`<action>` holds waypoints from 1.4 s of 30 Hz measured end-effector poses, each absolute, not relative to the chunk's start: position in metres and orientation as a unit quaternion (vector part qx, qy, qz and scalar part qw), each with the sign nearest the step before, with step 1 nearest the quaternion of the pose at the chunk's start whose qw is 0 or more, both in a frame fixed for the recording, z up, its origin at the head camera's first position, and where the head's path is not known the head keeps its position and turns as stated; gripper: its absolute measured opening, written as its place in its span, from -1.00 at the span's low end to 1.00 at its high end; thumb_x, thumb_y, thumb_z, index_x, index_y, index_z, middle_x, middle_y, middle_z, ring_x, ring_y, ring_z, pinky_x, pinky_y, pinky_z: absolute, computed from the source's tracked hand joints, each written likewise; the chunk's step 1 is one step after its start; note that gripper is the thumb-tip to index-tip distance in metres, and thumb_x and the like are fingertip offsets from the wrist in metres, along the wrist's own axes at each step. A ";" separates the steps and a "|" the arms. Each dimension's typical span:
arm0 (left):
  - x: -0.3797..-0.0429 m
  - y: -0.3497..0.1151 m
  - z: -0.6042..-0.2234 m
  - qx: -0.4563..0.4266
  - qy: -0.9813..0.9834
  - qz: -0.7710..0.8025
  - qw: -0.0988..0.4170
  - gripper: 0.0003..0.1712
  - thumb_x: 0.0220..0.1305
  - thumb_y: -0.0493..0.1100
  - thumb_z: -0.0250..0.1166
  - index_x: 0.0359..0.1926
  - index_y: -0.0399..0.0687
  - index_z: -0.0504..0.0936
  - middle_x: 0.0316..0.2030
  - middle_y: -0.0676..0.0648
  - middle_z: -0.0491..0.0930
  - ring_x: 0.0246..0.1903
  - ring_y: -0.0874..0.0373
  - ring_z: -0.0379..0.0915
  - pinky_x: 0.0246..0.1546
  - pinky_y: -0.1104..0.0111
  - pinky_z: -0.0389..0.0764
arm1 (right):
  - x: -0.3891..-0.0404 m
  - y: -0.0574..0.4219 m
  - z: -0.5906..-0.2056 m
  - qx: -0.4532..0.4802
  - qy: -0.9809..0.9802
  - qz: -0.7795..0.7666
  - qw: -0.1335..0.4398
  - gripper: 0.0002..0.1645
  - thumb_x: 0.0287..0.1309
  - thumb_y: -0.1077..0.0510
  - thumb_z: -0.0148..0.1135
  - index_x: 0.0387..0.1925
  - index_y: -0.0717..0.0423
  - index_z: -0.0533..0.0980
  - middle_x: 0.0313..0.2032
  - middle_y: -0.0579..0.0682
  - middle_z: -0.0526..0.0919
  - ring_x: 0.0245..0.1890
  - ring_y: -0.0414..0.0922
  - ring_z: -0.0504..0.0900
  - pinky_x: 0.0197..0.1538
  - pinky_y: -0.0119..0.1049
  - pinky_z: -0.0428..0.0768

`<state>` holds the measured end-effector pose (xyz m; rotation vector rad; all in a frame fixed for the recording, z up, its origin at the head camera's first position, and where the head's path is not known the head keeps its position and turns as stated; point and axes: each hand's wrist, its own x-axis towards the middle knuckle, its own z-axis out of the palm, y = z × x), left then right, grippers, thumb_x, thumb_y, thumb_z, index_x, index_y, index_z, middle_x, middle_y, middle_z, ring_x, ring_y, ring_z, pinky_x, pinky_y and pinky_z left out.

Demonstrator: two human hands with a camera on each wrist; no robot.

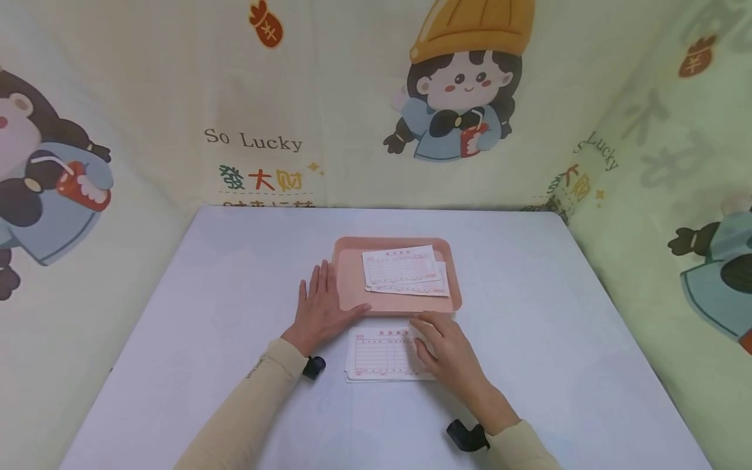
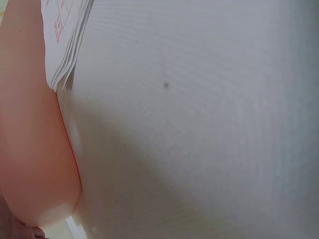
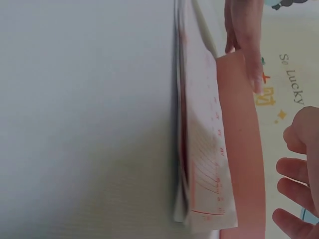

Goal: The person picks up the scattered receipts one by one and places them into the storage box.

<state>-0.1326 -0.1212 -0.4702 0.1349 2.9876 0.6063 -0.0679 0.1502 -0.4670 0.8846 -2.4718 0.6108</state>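
A pink tray [image 1: 352,287] holds a few overlapping paper slips [image 1: 402,266] printed with red form lines. My left hand [image 1: 320,310] rests against the tray's left side, fingers straight and the thumb along its near rim. In front of the tray lies a stack of similar slips [image 1: 382,356], whose layered edges show in the right wrist view. My right hand [image 1: 452,356] hovers over the right part of this stack, partly covering it. Its fingers [image 3: 294,191] are loosely bent with nothing between them.
The white table [image 1: 235,274] extends around the tray on all sides. Behind and beside it hang pale cloths [image 1: 352,130] printed with cartoon figures and lettering. Black wrist cameras [image 1: 467,435] sit at both cuffs.
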 end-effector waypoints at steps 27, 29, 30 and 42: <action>-0.133 -0.121 -0.472 0.042 0.978 0.199 0.046 0.42 0.09 0.67 0.00 0.56 -0.23 -0.33 0.59 -0.22 -0.38 0.58 -0.14 -0.47 0.51 -0.17 -0.26 | -0.039 0.157 -0.487 0.356 -0.898 0.212 0.152 -0.62 -0.07 0.14 0.54 -0.14 0.13 0.68 -0.08 0.01 0.68 -0.04 -0.08 0.65 0.01 -0.19 0.67; -0.133 -0.120 -0.471 0.042 0.977 0.202 0.047 0.42 0.10 0.66 0.00 0.56 -0.23 -0.33 0.59 -0.22 -0.38 0.58 -0.15 -0.47 0.51 -0.18 -0.27 | -0.039 0.158 -0.487 0.357 -0.898 0.209 0.148 -0.58 -0.09 0.09 0.57 -0.14 0.12 0.67 -0.08 0.00 0.67 -0.04 -0.09 0.65 0.01 -0.20 0.66; -0.133 -0.120 -0.471 0.042 0.977 0.203 0.047 0.42 0.10 0.66 0.01 0.56 -0.23 -0.33 0.59 -0.23 -0.38 0.58 -0.15 -0.47 0.51 -0.18 -0.27 | -0.039 0.158 -0.488 0.358 -0.898 0.208 0.147 -0.56 -0.11 0.07 0.58 -0.14 0.11 0.67 -0.08 0.00 0.67 -0.05 -0.09 0.64 0.01 -0.20 0.66; -0.133 -0.119 -0.472 0.037 0.978 0.200 0.044 0.40 0.10 0.63 0.05 0.57 -0.24 -0.27 0.59 -0.24 -0.33 0.58 -0.17 -0.41 0.50 -0.19 -0.24 | -0.037 0.156 -0.488 0.365 -0.908 0.156 0.133 -0.52 -0.24 -0.08 0.64 -0.23 -0.03 0.66 -0.06 -0.02 0.64 -0.03 -0.09 0.62 0.05 -0.21 0.65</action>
